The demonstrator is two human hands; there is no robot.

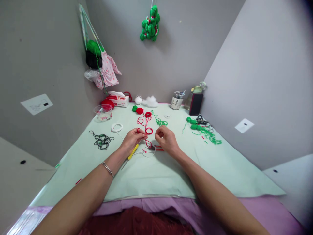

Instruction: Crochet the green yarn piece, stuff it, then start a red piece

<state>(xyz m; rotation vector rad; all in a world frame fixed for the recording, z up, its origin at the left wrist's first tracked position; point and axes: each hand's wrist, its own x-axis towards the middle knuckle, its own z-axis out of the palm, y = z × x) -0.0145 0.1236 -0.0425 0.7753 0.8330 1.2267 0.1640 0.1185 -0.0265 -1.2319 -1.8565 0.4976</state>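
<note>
Near the middle of the table, my left hand (133,139) pinches red yarn (149,131) between thumb and fingers. My right hand (166,139), just to its right, is closed in a pinch on a thin strand drawn taut between the two hands. Below my left palm slants a yellow-handled crochet hook (133,152), its metal shaft pointing down-left; whether the palm grips it I cannot tell. Loops of white yarn (149,151) and a red-handled tool (159,148), partly hidden, lie under the hands. Beyond them, the red yarn runs toward a red and green knitted piece (139,110).
Black cord (101,140), a white yarn coil (116,127) and a clear plastic tub (103,113) are at left. Green yarn pieces (205,131) and black scissors (201,120) lie right. A tissue box (118,99), pen tin (177,100) and phone (196,104) stand behind.
</note>
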